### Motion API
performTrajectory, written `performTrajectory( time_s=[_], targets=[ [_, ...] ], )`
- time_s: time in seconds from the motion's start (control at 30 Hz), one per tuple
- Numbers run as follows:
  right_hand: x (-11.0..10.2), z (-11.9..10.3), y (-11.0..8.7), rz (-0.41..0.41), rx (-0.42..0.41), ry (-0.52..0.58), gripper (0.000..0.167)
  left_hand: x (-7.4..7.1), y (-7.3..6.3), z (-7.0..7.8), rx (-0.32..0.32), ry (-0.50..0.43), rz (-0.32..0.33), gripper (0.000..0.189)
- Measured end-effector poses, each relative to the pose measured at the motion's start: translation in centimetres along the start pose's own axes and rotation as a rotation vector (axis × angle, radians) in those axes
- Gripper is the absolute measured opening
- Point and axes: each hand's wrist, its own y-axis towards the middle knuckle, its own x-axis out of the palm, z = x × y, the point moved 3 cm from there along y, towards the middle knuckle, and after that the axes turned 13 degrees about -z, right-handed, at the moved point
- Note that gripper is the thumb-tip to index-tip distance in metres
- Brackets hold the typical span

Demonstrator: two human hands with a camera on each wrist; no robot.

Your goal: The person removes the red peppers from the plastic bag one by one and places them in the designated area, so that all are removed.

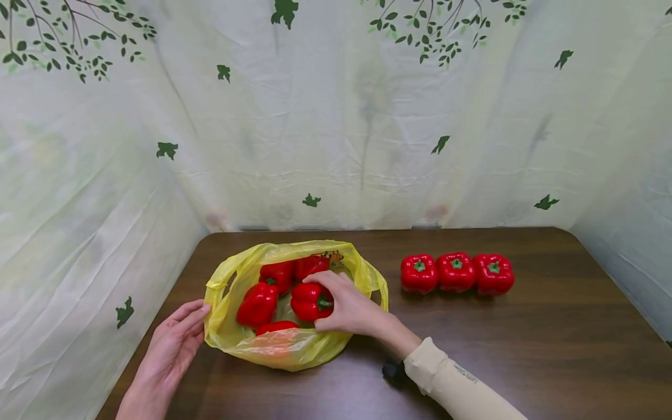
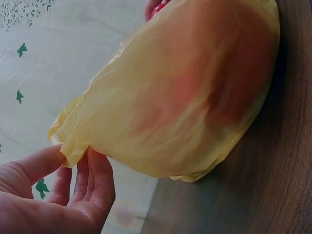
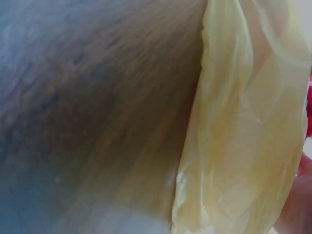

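Note:
A yellow plastic bag (image 1: 231, 338) lies on the table with its mouth spread, several red bell peppers (image 1: 257, 304) inside it. My left hand (image 1: 175, 344) pinches the bag's left rim between thumb and fingers, as the left wrist view also shows with the left hand (image 2: 73, 187) at the bag's edge (image 2: 161, 122). Over the bag's mouth, my right hand (image 1: 352, 306) grips one red bell pepper (image 1: 310, 301) with its green stem toward the palm. In the right wrist view the bag's side (image 3: 243, 131) covers most of the right hand (image 3: 295, 204).
Three red bell peppers (image 1: 457, 272) stand in a row on the brown wooden table (image 1: 551, 344), right of the bag. A small black object (image 1: 394, 373) is by the right sleeve. Pale curtains with a leaf print (image 1: 336, 128) hang behind and beside the table.

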Motion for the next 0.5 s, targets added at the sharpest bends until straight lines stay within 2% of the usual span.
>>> performTrajectory(
  time_s=[0.27, 0.5],
  targets=[
    [-0.17, -0.04, -0.67, 0.0, 0.004, 0.054, 0.066, -0.11, -0.05, -0.01, -0.008, -0.023, 0.013, 0.016],
    [-0.48, 0.12, -1.06, 0.024, 0.061, 0.062, 0.069, -0.07, -0.03, -0.11, -0.011, 0.006, 0.016, 0.016]
  ],
)
